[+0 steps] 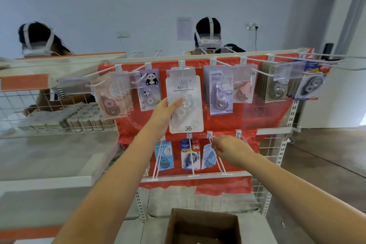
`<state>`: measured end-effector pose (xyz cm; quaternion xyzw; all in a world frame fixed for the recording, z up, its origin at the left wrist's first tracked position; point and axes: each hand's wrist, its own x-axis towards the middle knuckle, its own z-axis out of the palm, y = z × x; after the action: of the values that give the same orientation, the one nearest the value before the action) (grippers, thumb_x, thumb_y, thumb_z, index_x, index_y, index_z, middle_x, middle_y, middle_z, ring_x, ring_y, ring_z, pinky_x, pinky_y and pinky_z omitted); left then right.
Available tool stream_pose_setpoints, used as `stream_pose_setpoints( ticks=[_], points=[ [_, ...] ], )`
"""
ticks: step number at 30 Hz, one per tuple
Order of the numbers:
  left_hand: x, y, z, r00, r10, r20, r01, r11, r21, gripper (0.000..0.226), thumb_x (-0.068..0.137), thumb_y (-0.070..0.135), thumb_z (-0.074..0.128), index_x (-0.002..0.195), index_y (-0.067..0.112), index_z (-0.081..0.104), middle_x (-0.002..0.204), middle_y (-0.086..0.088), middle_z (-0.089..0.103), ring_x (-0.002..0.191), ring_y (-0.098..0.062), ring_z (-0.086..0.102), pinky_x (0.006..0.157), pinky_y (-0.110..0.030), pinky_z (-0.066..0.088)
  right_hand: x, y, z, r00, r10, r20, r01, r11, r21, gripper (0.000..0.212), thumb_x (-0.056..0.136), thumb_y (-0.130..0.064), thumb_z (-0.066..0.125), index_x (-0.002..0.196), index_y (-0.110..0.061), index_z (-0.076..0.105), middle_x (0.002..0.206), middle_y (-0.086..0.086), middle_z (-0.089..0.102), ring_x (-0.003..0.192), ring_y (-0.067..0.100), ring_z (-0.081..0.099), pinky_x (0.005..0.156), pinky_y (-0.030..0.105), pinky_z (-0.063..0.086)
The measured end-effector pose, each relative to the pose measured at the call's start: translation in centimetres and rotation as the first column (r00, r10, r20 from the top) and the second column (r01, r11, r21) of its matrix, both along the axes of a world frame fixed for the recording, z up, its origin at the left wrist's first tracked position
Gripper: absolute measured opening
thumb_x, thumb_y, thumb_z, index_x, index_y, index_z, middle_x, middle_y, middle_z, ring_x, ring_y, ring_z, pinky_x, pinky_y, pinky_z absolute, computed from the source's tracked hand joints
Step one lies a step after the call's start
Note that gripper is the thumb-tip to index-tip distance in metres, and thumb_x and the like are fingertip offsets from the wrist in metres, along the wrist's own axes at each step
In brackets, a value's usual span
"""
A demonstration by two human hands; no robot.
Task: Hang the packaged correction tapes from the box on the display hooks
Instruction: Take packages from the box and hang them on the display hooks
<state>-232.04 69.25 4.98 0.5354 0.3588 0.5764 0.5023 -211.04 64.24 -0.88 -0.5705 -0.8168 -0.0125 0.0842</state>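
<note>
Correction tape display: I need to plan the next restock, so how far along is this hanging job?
Mostly stocked: packs hang along the top row hooks and three on the lower row. In hand: the left hand holds a clear correction tape pack at the top middle hook, while the right hand pinches a blue pack below. Left: the cardboard box; its contents aren't visible.

— That pack (185, 103) in the left hand (165, 114), what is it?
— Clear glossy plastic over a white matt card.
— And the hooks (227, 63)?
— White-coated metal wire, smooth. Behind them hangs a shiny red plastic sheet (263, 111), crinkled.
— The box (202, 226)?
— Plain brown cardboard, matt.
</note>
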Motion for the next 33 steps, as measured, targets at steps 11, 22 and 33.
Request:
stream_pose_setpoints(
  ticks=[11, 22, 33],
  points=[
    [-0.1, 3.7, 0.1, 0.985, 0.126, -0.118, -0.139, 0.985, -0.106, 0.037, 0.089, 0.024, 0.065, 0.122, 0.008, 0.058, 0.119, -0.007, 0.065, 0.107, -0.02, 0.063, 0.091, -0.033, 0.05, -0.6, 1.4, -1.3, 1.0, 0.021, 0.007, -0.021, 0.999, -0.036, 0.027, 0.097, -0.018, 0.039, 0.113, -0.012, 0.059, 0.114, 0.01, 0.061, 0.1, 0.028, 0.058, 0.083, 0.036, 0.05],
    [-0.1, 9.8, 0.6, 0.883, 0.244, -0.4, -0.26, 0.965, 0.015, 0.047, 0.096, 0.034, 0.05, 0.131, 0.001, 0.053, 0.126, -0.011, 0.057, 0.11, -0.023, 0.054, 0.072, -0.014, 0.034, -0.9, 4.2, -4.2, 0.997, -0.043, 0.065, 0.049, 0.995, -0.084, 0.022, 0.096, -0.012, 0.039, 0.108, -0.008, 0.058, 0.107, 0.012, 0.063, 0.092, 0.03, 0.06, 0.069, 0.031, 0.043],
    [0.3, 9.9, -2.9, 0.921, 0.269, -0.283, -0.299, 0.951, -0.071, 0.025, 0.09, 0.033, 0.062, 0.098, 0.011, 0.055, 0.094, -0.004, 0.057, 0.087, -0.018, 0.053, 0.075, -0.031, 0.045, -0.6, 4.3, -4.8, 0.995, -0.079, 0.058, 0.083, 0.994, -0.075, 0.024, 0.094, -0.012, 0.041, 0.108, -0.008, 0.061, 0.107, 0.013, 0.064, 0.094, 0.032, 0.06, 0.074, 0.037, 0.05]
  ],
)
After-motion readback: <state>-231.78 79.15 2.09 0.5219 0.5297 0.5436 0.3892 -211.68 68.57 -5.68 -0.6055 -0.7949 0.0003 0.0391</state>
